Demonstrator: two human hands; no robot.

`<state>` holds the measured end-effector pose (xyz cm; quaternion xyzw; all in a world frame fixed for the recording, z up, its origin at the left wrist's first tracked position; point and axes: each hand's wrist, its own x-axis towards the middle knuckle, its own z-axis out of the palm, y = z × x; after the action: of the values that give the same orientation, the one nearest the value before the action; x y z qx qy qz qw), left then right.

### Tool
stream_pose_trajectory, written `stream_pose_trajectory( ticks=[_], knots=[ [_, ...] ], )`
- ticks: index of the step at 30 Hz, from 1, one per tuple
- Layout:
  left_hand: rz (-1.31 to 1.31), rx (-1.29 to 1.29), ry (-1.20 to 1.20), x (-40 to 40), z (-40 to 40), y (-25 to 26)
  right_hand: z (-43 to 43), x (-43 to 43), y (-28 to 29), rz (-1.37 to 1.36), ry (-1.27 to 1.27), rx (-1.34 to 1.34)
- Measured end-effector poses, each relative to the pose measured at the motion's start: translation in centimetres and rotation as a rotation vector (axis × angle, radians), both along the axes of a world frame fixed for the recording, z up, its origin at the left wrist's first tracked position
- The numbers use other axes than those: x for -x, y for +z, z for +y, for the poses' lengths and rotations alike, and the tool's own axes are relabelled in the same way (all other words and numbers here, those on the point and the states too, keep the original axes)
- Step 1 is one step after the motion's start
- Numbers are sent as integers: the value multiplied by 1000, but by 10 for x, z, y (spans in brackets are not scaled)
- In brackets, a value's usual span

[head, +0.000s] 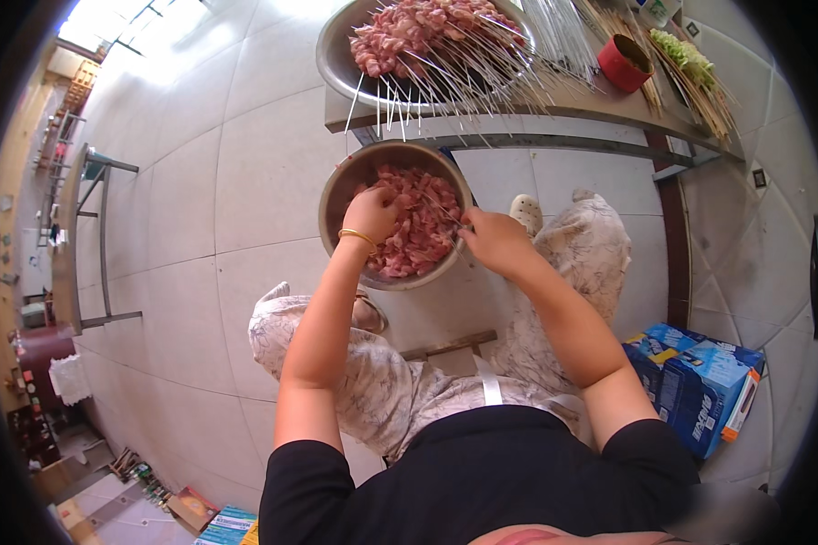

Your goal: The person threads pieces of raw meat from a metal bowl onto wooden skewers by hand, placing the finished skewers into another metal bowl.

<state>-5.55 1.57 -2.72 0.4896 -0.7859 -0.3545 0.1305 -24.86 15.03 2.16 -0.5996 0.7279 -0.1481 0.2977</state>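
A steel bowl of raw meat pieces (412,252) stands low between my knees. My left hand (373,212) is in the bowl, its curled fingers at the meat; whether a piece is between them is hidden. At the bowl's right rim, my right hand (494,238) pinches thin metal skewers (452,216), which reach over the meat. Beyond, on a low table, a wide metal basin (334,65) holds a heap of meat threaded on metal skewers (436,41), their bare ends sticking out over the near rim.
The low table (552,116) also bears loose metal skewers (559,34), a red tin (626,63) and wooden skewers with green vegetable pieces (685,58). Blue cartons (702,388) stand on the floor at right. A metal frame (103,238) stands at left.
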Motion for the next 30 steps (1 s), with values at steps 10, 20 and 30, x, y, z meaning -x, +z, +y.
stream_pose_trajectory(
  ticks=[10, 20, 30],
  knots=[
    [1092, -1069, 385, -23, -8, 29, 1, -10, 4, -407, -178, 160],
    [1310, -868, 593, -37, -18, 33, 5, -27, 5, -694, -2, 100],
    [1355, -799, 616, -39, -19, 35, 4, -35, 5, -705, -46, 104]
  ],
)
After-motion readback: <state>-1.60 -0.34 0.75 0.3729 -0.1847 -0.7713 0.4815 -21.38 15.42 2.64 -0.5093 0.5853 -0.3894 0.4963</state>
